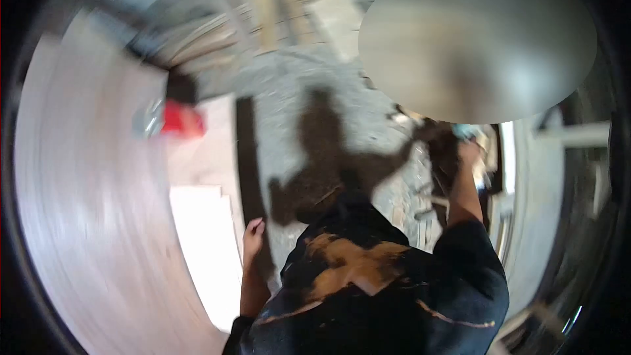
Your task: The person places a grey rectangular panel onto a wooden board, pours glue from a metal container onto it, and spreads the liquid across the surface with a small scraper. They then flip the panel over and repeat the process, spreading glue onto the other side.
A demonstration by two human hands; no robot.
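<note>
My left hand (254,234) hangs low beside the edge of a pale wooden board, its fingers curled with nothing visible in them. On the right, my right hand (468,152) reaches forward with its fingers around a pale blue thing (465,131), blurred and too small to name. A large smooth grey oval (473,39) covers the upper right of the view, just beyond that hand, and hides what lies behind it. A red and clear object (181,120) rests on the pale wood surface at the left.
A long pale wooden surface (98,190) fills the left side, with a bright white sheet (207,243) at its edge. Wood pieces (282,0) lie at the back. My shadow falls on the grey floor (282,79). A pale panel (536,204) stands at the right.
</note>
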